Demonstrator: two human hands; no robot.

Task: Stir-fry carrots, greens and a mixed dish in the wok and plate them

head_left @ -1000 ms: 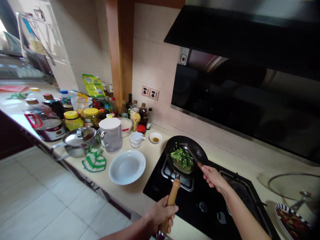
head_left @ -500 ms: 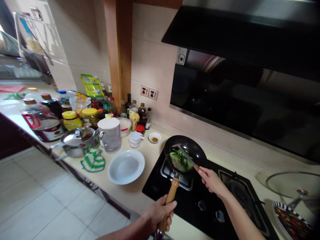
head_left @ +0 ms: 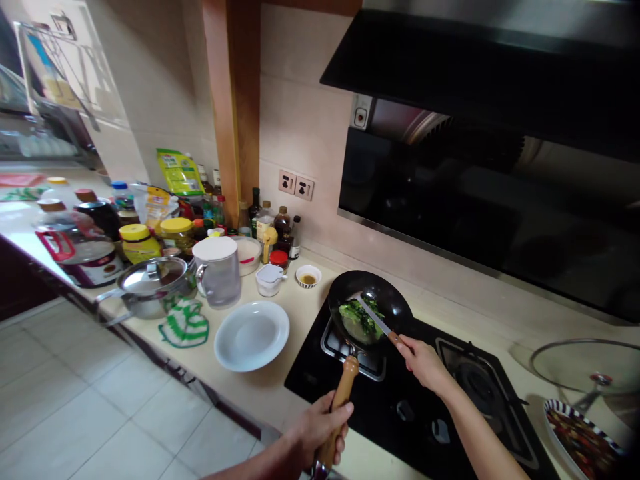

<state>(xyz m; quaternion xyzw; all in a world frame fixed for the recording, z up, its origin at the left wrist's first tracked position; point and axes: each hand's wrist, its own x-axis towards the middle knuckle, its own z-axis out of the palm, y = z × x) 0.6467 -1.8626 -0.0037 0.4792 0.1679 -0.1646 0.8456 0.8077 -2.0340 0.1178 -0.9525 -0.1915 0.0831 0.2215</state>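
A black wok (head_left: pixel 397 300) sits over the left burner of the gas hob, with chopped leafy greens (head_left: pixel 367 320) and some liquid in its bottom. My left hand (head_left: pixel 326 427) is wrapped round the wok's wooden handle (head_left: pixel 344 387), which points toward me. In my right hand (head_left: pixel 425 363) is a spatula (head_left: pixel 375 315), gripped by its brown wooden grip. Its metal shaft slants down leftward into the wok, across the greens; the blade's end is hard to make out. Left of the hob stands a white plate (head_left: pixel 251 335) with nothing on it.
A small striped bowl (head_left: pixel 309 277) of brown seasoning and a lidded jug (head_left: pixel 217 272) stand behind the plate. Further left are a lidded pot (head_left: pixel 155 283), a green-striped cloth (head_left: pixel 185 322) and several bottles. A glass lid (head_left: pixel 590 363) and a filled dish (head_left: pixel 580 437) are at right. The range hood (head_left: pixel 450 67) overhangs the hob.
The spatula's far end has shifted slightly left and toward me in the wok. My left hand keeps its hold on the handle. The view has turned very slightly.
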